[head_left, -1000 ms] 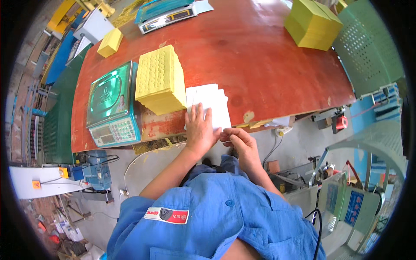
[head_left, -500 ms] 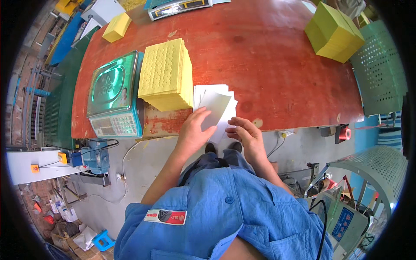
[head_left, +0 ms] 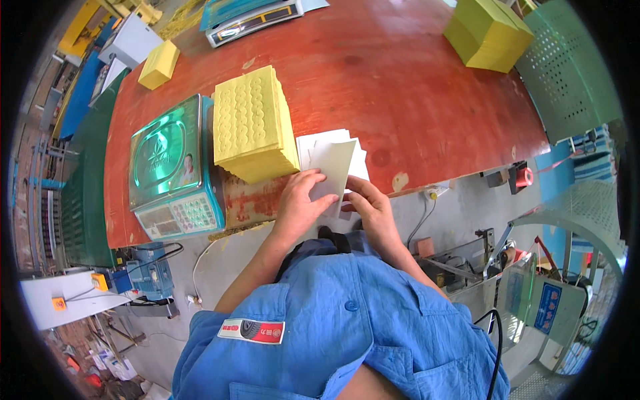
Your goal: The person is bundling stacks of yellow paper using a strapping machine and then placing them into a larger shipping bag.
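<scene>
A folded-looking white paper sheet stands tilted up at the table's front edge. My left hand grips its left side, thumb in front and fingers curled at the edge. At the sheet's right edge, the curled fingers of my right hand close on the paper. More white sheets lie on the table just behind it. Left of the papers stands a tall stack of yellow embossed sheets, close to my left hand.
A teal weighing scale sits beside the yellow stack on the red table. Another scale and a small yellow stack are farther back. A larger yellow stack stands at right, near a perforated metal panel.
My right hand has moved left, its fingers now at the sheet's edge. The sheet stands more upright. The whole view has turned slightly.
</scene>
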The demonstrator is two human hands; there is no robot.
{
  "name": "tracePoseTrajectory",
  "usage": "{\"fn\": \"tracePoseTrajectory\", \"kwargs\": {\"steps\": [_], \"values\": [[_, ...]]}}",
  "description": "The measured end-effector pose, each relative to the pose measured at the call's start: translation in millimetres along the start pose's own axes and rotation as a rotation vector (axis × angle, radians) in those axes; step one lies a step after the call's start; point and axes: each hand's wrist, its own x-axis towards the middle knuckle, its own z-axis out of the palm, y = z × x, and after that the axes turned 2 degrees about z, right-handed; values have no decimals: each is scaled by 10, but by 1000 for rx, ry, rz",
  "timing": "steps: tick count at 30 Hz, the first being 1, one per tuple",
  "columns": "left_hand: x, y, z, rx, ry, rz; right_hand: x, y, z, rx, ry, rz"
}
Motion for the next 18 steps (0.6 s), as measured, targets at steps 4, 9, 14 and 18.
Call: {"fn": "tracePoseTrajectory", "kwargs": {"steps": [4, 9, 14, 18], "values": [[76, 58, -33, -106, -5, -97, -11, 6, 62, -48, 8, -7], [105, -58, -24, -303, -24, -167, 3, 22, 155, -63, 27, -49], [152, -45, -76, -510, -72, -267, 23, 3, 197, -89, 10, -36], [144, -108, -75, -562, -84, -288, 38, -10, 193, -75, 30, -10]]}}
